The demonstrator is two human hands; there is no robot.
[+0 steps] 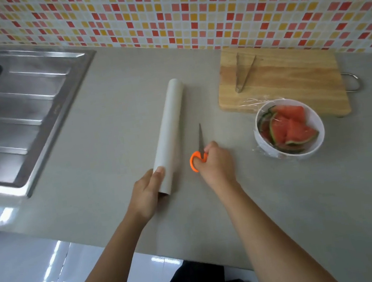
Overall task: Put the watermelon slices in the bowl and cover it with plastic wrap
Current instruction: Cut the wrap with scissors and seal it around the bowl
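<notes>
A white bowl (313, 120) stands on the grey counter at the right, with several red watermelon slices (290, 126) inside. Clear plastic wrap (252, 101) is stretched over it and bunches around its rim. A long white roll of plastic wrap (171, 128) lies on the counter in the middle. My left hand (148, 195) grips the roll's near end. My right hand (214, 163) is closed on the orange handles of a pair of scissors (200, 138), whose blades lie flat on the counter and point away from me.
A wooden cutting board (291, 78) lies behind the bowl with metal tongs (242, 73) on it. A steel sink with a ribbed drainboard (20, 111) fills the left side. A tiled wall runs along the back. The counter's front edge is close to my body.
</notes>
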